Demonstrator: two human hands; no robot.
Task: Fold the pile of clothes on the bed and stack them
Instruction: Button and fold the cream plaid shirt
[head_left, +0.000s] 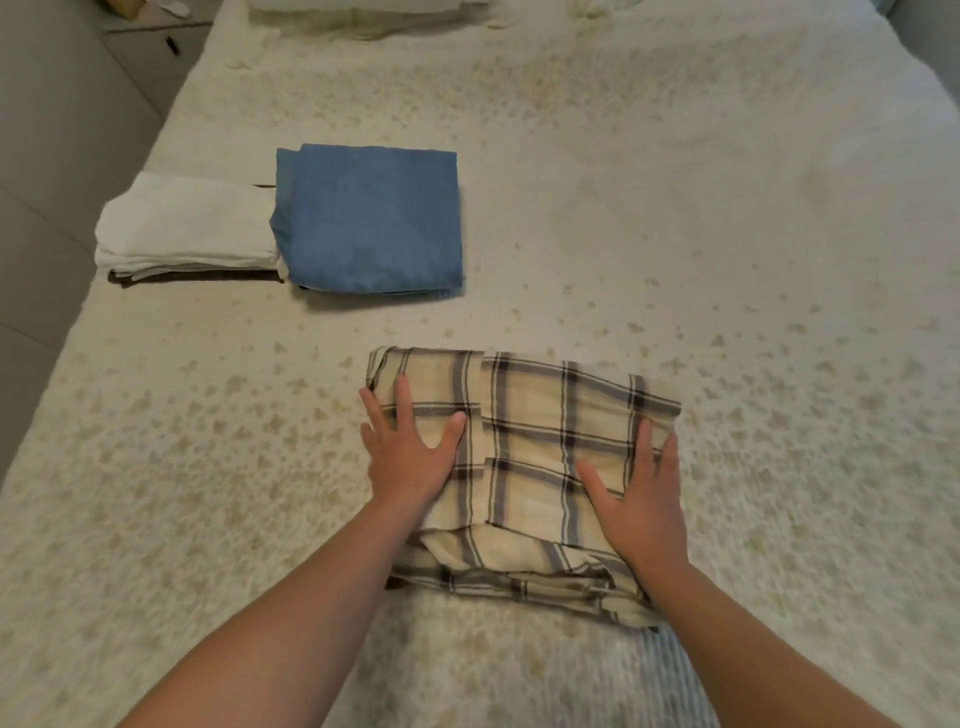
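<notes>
**Both hands flat on the folded plaid garment**

Under both palms lies a cream plaid garment with dark checks, folded into a rough rectangle on the bed. The left hand presses on its left part with fingers straight and spread wide; the outer fingers reach over the cloth's left edge onto the bedspread. The right hand rests flat on the right part, fingers straight and held closer together, tips near the garment's right edge. Neither hand grips anything. Below the wrists, the near edge of the garment shows looser, uneven layers.

Well beyond the left hand's fingertips and off to its left sits a folded blue garment. Touching that one's left side is a folded white garment, lying on top of something dark brown of which only an edge shows. Far past both hands, at the head of the bed, a pale pillow is partly in view.
</notes>
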